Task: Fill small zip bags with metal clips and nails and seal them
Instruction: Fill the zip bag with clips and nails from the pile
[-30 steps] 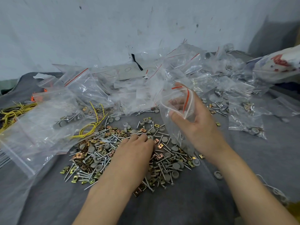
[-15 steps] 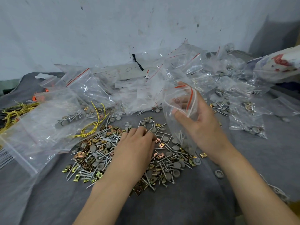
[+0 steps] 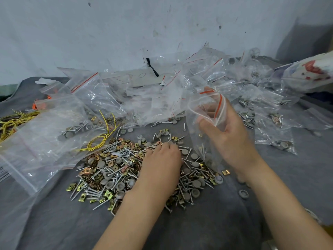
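Clear zip bag [image 3: 196, 141] upright, mouth up, right hand [image 3: 232, 141] pinching rim

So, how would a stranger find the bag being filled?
Find the pile of nails and clips on the grey cloth. At its right edge, the right hand holds up one zip bag. Unlike the heaped bags behind, its mouth gapes open.

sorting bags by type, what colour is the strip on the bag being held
Orange-red strip at the bag's mouth; head view.
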The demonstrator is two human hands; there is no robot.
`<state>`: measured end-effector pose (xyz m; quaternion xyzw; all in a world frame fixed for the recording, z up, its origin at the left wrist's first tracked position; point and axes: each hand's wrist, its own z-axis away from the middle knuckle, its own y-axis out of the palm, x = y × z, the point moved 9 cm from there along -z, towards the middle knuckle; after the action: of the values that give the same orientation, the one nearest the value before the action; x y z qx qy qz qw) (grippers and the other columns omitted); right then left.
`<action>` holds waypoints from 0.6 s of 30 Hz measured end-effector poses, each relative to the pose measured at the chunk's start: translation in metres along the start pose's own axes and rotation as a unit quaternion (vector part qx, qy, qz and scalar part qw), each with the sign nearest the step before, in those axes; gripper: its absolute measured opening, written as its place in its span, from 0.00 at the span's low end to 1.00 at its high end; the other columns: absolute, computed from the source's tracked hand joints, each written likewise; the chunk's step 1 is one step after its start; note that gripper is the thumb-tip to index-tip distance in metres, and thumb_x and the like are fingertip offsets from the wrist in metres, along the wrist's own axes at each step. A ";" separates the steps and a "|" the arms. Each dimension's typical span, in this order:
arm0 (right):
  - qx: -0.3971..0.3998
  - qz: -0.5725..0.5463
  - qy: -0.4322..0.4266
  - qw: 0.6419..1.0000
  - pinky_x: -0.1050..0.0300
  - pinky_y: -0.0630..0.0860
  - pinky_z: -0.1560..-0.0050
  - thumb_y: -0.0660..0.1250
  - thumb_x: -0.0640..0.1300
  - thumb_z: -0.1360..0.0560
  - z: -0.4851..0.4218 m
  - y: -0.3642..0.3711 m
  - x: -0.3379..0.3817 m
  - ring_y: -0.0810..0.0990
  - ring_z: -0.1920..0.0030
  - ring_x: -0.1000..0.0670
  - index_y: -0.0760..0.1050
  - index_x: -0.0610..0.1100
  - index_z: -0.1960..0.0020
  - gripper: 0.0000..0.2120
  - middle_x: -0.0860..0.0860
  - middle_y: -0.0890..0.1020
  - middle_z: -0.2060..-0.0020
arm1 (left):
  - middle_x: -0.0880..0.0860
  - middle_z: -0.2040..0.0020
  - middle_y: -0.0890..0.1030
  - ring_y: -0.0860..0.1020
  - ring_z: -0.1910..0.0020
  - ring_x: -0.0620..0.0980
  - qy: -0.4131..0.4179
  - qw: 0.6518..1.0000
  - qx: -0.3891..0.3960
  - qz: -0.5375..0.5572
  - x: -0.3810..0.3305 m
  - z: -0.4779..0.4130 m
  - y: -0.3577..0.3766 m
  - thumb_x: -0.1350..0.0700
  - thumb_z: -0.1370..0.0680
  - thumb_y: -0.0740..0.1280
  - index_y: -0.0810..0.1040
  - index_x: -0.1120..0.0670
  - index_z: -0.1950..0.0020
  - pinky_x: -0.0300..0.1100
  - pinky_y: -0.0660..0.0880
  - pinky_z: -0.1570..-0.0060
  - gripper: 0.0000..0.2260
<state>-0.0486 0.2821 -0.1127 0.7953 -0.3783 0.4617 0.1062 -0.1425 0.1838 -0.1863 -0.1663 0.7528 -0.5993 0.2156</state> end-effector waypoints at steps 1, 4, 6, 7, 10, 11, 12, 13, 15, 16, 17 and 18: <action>-0.007 0.000 -0.002 1.000 0.63 0.72 0.36 0.68 0.45 0.24 0.000 -0.003 0.001 0.79 0.40 0.59 0.69 0.57 0.31 0.22 0.61 0.82 0.46 | 0.49 0.41 0.76 0.74 0.39 0.51 -0.003 1.000 -0.003 0.021 0.001 0.000 -0.002 0.50 0.19 0.63 0.72 0.51 0.39 0.47 0.70 0.41 0.10; -0.026 -0.007 -0.010 1.000 0.56 0.72 0.32 0.68 0.44 0.24 -0.001 -0.013 0.005 0.79 0.38 0.56 0.71 0.57 0.34 0.21 0.59 0.82 0.43 | 0.46 0.43 0.76 0.74 0.41 0.49 0.014 0.998 -0.003 0.056 -0.003 0.001 -0.008 0.50 0.18 0.62 0.73 0.47 0.43 0.46 0.69 0.42 0.06; -0.032 -0.004 -0.012 0.999 0.58 0.72 0.34 0.68 0.47 0.24 -0.001 -0.019 0.007 0.78 0.38 0.59 0.71 0.59 0.34 0.20 0.63 0.81 0.44 | 0.45 0.43 0.77 0.74 0.43 0.47 0.010 0.996 -0.010 0.084 0.001 0.000 -0.014 0.50 0.18 0.61 0.75 0.46 0.42 0.45 0.70 0.40 0.06; -0.037 0.001 -0.011 0.999 0.62 0.72 0.36 0.69 0.48 0.25 0.000 -0.023 0.007 0.78 0.39 0.61 0.70 0.60 0.35 0.20 0.66 0.81 0.46 | 0.46 0.43 0.77 0.75 0.44 0.47 0.000 0.993 -0.022 0.116 0.005 -0.002 -0.020 0.50 0.17 0.61 0.77 0.46 0.42 0.44 0.71 0.40 0.08; -0.049 0.023 -0.010 0.998 0.69 0.70 0.38 0.68 0.46 0.24 0.002 -0.032 0.005 0.77 0.40 0.64 0.69 0.60 0.33 0.22 0.70 0.79 0.47 | 0.44 0.46 0.79 0.77 0.49 0.39 -0.025 0.959 -0.106 0.261 0.015 -0.008 -0.054 0.54 0.17 0.62 0.80 0.47 0.40 0.32 0.71 0.46 0.09; -0.044 0.034 -0.012 0.998 0.70 0.69 0.37 0.68 0.45 0.24 0.003 -0.032 0.005 0.77 0.40 0.64 0.68 0.58 0.32 0.24 0.69 0.79 0.46 | 0.40 0.48 0.80 0.77 0.51 0.35 -0.022 0.939 -0.140 0.312 0.016 -0.009 -0.069 0.55 0.18 0.64 0.80 0.46 0.40 0.27 0.70 0.50 0.09; -0.036 0.048 -0.016 0.998 0.71 0.68 0.37 0.69 0.44 0.24 0.004 -0.030 0.005 0.76 0.39 0.64 0.67 0.56 0.30 0.25 0.69 0.79 0.45 | 0.38 0.51 0.81 0.77 0.52 0.33 -0.012 0.917 -0.169 0.362 0.013 -0.009 -0.085 0.56 0.19 0.65 0.80 0.45 0.41 0.24 0.69 0.53 0.10; -0.025 0.062 -0.021 0.998 0.72 0.67 0.37 0.69 0.44 0.24 0.005 -0.028 0.005 0.76 0.38 0.64 0.67 0.54 0.29 0.26 0.68 0.79 0.43 | 0.38 0.55 0.82 0.78 0.54 0.33 0.003 0.894 -0.190 0.407 0.008 -0.009 -0.099 0.56 0.19 0.66 0.80 0.43 0.42 0.25 0.70 0.55 0.09; -0.013 0.076 -0.024 0.997 0.75 0.67 0.40 0.70 0.45 0.25 0.007 -0.023 0.003 0.75 0.37 0.66 0.66 0.53 0.28 0.27 0.69 0.77 0.41 | 0.39 0.57 0.82 0.78 0.57 0.37 0.038 0.863 -0.211 0.458 -0.007 -0.009 -0.123 0.56 0.20 0.68 0.80 0.42 0.44 0.29 0.72 0.59 0.09; -0.011 0.076 -0.023 0.997 0.76 0.66 0.41 0.71 0.46 0.25 0.008 -0.023 0.002 0.75 0.37 0.65 0.66 0.53 0.28 0.28 0.68 0.77 0.40 | 0.40 0.57 0.82 0.78 0.58 0.38 0.055 0.858 -0.213 0.464 -0.017 -0.010 -0.131 0.56 0.21 0.68 0.79 0.42 0.44 0.30 0.72 0.60 0.10; -0.010 0.074 -0.021 0.997 0.75 0.67 0.41 0.71 0.48 0.26 0.008 -0.022 0.000 0.75 0.36 0.64 0.66 0.54 0.27 0.29 0.65 0.78 0.39 | 0.40 0.57 0.82 0.78 0.57 0.38 0.068 0.858 -0.210 0.464 -0.026 -0.011 -0.135 0.56 0.21 0.69 0.79 0.42 0.44 0.30 0.71 0.59 0.10; -0.010 0.072 -0.018 0.997 0.74 0.67 0.41 0.71 0.50 0.26 0.008 -0.022 0.000 0.76 0.36 0.62 0.66 0.55 0.27 0.29 0.62 0.78 0.38 | 0.40 0.57 0.82 0.78 0.56 0.37 0.077 0.862 -0.203 0.459 -0.035 -0.013 -0.137 0.56 0.21 0.69 0.79 0.42 0.43 0.29 0.69 0.59 0.10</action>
<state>-0.0275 0.2934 -0.1137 0.7731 -0.4407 0.4502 0.0736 -0.1206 0.1809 -0.0464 0.2043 0.8631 -0.2777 0.3691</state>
